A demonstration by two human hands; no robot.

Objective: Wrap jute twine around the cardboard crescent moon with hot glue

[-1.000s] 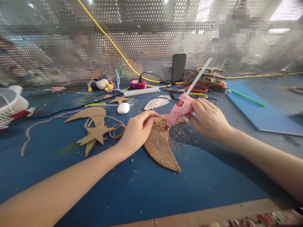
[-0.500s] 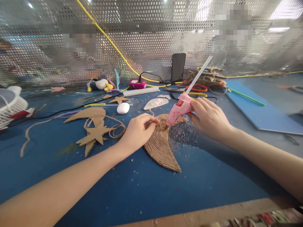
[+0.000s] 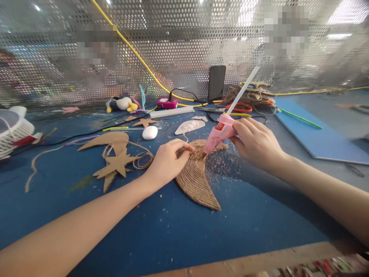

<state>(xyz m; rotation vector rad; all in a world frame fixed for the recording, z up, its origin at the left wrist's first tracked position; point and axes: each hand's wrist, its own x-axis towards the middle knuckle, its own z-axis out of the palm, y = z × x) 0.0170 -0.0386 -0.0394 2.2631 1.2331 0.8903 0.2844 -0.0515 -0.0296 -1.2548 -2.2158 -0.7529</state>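
A crescent shape covered in rows of brown twine (image 3: 196,184) lies on the blue table, with a small bare cardboard patch near its inner edge. My right hand (image 3: 256,144) is wrapped round a pink glue gun (image 3: 217,134) with a long clear glue stick in its back; its nozzle points down at the inner edge beside the bare patch. At the crescent's upper left, my left hand (image 3: 170,159) rests with thumb and index finger nearly together. What they pinch is too small to make out.
Cardboard stars (image 3: 118,163) and loose twine lie left, near a white oval (image 3: 150,132). Behind are a half-moon piece (image 3: 190,126), a magenta box (image 3: 167,102), an upright phone (image 3: 216,82) and a twine pile (image 3: 250,94). A blue board (image 3: 319,134) lies right.
The glue gun and my right hand have shifted very slightly to the right. My left hand and the crescent look unchanged.
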